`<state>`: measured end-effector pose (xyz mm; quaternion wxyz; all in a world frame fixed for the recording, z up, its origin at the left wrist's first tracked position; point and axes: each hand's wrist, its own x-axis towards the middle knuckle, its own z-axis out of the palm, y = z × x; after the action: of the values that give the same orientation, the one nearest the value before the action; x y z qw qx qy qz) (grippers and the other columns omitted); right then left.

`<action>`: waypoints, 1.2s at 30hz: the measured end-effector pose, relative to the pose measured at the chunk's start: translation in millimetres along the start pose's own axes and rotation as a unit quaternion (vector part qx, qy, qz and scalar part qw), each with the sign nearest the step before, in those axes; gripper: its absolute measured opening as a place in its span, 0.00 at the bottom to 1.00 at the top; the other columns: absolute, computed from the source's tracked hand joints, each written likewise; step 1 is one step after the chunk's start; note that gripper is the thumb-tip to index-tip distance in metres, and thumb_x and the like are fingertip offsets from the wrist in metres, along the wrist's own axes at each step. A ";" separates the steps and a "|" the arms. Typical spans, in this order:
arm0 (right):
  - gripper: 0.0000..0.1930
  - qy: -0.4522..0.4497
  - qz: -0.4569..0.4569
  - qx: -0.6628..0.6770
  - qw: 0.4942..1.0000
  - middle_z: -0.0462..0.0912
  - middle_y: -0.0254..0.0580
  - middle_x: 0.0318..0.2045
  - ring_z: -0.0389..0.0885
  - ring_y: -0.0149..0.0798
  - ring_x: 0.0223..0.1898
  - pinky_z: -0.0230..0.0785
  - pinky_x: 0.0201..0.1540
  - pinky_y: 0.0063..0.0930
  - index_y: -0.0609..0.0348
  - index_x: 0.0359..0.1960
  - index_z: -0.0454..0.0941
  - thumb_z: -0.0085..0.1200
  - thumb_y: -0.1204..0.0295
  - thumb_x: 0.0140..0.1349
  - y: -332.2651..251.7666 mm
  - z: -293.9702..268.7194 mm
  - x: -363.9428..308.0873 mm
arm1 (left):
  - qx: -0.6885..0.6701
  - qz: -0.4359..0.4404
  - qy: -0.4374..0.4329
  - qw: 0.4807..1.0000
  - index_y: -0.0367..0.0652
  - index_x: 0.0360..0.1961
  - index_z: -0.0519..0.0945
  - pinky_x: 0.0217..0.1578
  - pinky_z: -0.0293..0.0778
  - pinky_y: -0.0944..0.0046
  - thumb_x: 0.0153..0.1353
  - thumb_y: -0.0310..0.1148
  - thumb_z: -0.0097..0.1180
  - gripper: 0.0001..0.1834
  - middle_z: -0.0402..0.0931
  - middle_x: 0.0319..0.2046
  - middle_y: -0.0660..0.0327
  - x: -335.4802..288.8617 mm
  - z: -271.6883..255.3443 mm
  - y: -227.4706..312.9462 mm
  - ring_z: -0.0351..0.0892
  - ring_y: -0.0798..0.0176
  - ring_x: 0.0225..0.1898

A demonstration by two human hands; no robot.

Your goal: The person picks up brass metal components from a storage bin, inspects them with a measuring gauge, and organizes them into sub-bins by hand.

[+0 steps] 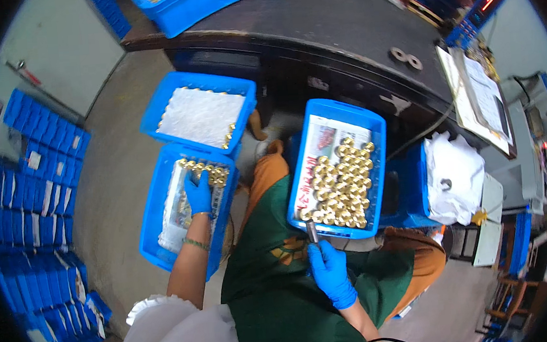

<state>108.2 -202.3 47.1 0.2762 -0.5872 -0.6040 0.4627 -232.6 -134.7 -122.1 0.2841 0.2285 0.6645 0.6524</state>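
Note:
My left hand (pixel 199 193), in a blue glove, reaches into a blue bin (pixel 148 231) at the left. Its thumb and fingers close around a small round brass part at the end of neat rows of brass parts (pixel 217 176), which lie on printed paper. In my right hand (pixel 330 273), also gloved in blue, is a short grey metal cylindrical tool (pixel 312 233), pointing up at the near edge of a second blue bin (pixel 381 162). That bin holds many loose brass parts (pixel 344 188) on newspaper. What the tool's far end touches is too small to tell.
Behind the left bin stands another blue bin (pixel 153 110) with white sheeting (pixel 200 115) over brass parts. A dark workbench (pixel 332 21) runs across the back, with two metal rings (pixel 406 58) on it. White cloth or plastic (pixel 451 173) fills a bin at right. Blue racks (pixel 29 209) line the left.

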 end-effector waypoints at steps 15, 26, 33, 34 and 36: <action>0.11 0.038 -0.024 0.104 0.994 0.71 0.34 0.13 0.68 0.24 0.13 0.60 0.16 0.22 0.63 0.22 0.69 0.47 0.72 0.62 2.4 -24.2 -12.9 | 0.244 0.317 -0.548 0.735 0.46 0.43 0.76 0.36 0.74 0.57 0.47 0.29 0.56 0.18 0.74 0.37 0.50 -145.6 206.2 47.9 0.74 0.52 0.40; 0.11 0.048 0.098 0.280 0.954 0.73 0.35 0.15 0.70 0.25 0.15 0.62 0.18 0.21 0.62 0.26 0.74 0.47 0.67 0.62 -18.1 -43.6 -0.5 | -0.108 -0.252 -0.568 0.776 0.34 0.53 0.66 0.46 0.70 0.66 0.57 0.25 0.44 0.21 0.71 0.43 0.57 -181.4 174.2 200.6 0.72 0.65 0.43; 0.06 0.212 -0.142 -0.151 0.955 0.74 0.49 0.14 0.75 0.47 0.15 0.63 0.16 0.34 0.60 0.26 0.72 0.53 0.71 0.56 -7.6 -29.6 4.5 | -0.094 -0.110 -0.493 0.858 0.37 0.50 0.70 0.38 0.74 0.70 0.50 0.23 0.58 0.23 0.72 0.45 0.56 -202.1 178.4 197.0 0.74 0.69 0.39; 0.07 0.207 -0.149 -0.155 0.954 0.74 0.49 0.14 0.75 0.47 0.15 0.62 0.16 0.34 0.60 0.26 0.72 0.53 0.71 0.56 -10.2 -31.3 3.1 | -0.098 -0.106 -0.498 0.855 0.37 0.50 0.70 0.38 0.74 0.70 0.50 0.23 0.58 0.23 0.72 0.45 0.56 -203.1 177.4 197.3 0.74 0.69 0.39; 0.06 0.223 -0.124 -0.115 0.960 0.74 0.49 0.14 0.75 0.47 0.15 0.62 0.16 0.34 0.60 0.26 0.72 0.53 0.71 0.56 -14.5 -32.3 -0.5 | -0.069 -0.127 -0.511 0.847 0.37 0.49 0.70 0.37 0.73 0.71 0.52 0.23 0.57 0.21 0.72 0.45 0.58 -203.8 169.4 207.6 0.74 0.70 0.37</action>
<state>130.0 -193.5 73.6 0.3901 -0.6239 -0.6440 0.2095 17.5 -138.0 103.2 0.6788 0.4232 0.4021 0.4455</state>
